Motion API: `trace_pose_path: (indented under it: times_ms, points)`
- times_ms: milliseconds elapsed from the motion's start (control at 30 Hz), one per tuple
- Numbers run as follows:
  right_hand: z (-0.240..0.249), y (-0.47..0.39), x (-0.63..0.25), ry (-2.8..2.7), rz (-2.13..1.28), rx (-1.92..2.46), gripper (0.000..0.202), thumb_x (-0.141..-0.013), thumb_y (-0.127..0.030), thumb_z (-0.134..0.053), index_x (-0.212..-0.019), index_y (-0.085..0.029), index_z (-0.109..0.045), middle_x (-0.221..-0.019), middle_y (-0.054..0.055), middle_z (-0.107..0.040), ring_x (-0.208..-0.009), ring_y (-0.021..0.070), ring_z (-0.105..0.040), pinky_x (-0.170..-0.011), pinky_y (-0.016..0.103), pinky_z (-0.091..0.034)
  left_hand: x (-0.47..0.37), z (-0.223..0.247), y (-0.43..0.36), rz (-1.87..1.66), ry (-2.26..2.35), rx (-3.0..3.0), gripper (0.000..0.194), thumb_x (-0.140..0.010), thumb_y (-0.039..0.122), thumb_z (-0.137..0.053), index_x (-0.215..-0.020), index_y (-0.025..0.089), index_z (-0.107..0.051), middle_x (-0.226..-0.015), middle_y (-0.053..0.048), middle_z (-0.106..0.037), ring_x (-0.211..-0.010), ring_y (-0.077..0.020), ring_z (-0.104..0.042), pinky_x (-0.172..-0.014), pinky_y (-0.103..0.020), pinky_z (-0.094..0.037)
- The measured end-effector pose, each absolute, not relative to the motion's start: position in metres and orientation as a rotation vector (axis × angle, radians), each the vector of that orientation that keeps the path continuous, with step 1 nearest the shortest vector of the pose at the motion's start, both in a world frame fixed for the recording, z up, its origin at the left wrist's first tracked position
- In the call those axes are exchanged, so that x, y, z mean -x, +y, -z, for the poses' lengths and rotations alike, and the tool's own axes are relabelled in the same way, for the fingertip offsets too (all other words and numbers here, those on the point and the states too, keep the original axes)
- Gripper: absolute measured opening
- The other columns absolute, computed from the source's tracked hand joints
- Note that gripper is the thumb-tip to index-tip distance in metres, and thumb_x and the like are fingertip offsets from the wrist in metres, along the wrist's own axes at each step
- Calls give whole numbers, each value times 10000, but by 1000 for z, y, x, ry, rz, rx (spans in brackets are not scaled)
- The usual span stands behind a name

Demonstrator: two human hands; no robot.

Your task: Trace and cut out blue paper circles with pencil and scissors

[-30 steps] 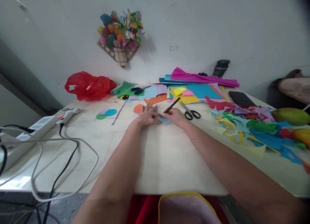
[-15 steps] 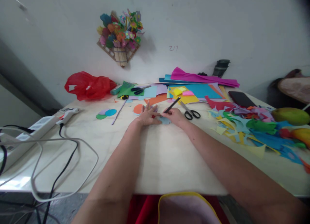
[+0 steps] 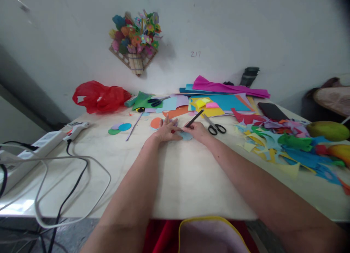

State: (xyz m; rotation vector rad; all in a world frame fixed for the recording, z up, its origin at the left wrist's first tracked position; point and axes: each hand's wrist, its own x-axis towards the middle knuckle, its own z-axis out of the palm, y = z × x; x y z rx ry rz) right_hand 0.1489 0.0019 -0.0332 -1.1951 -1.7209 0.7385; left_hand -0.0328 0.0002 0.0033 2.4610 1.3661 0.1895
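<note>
My left hand (image 3: 167, 131) lies on the table with its fingers spread, pressing at the edge of a small light blue paper piece (image 3: 186, 136). Closed round a black pen (image 3: 196, 118), my right hand (image 3: 197, 131) rests at the right of that paper, the pen slanting up to the right. The pen's tip is hidden by the fingers. An orange paper circle (image 3: 156, 123) is just left of my left hand. Scissors with black handles (image 3: 216, 129) lie right of my right hand.
Blue and green paper circles (image 3: 125, 127) and a purple strip (image 3: 133, 127) lie left. Farther back are a red plastic bag (image 3: 101, 96), dark scissors (image 3: 155, 102) and coloured sheets (image 3: 232, 102). Paper scraps (image 3: 273, 143) and a phone (image 3: 272, 111) sit right; a power strip (image 3: 43, 145) with cables is left.
</note>
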Motion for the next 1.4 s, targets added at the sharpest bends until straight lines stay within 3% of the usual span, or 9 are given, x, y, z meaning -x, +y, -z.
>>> trace_pose_path:
  times_ms: [1400]
  points:
    - [35, 3, -149, -1711, -737, 1204, 215, -673, -342, -628, -750, -146, -668, -685, 53, -665, -647, 162, -597, -588, 265, -459, 33, -4, 0, -177, 1370, -2464, 601, -616, 606, -569, -1160, 351, -554, -1461, 58, -188, -1318, -336, 131, -1019, -527, 132]
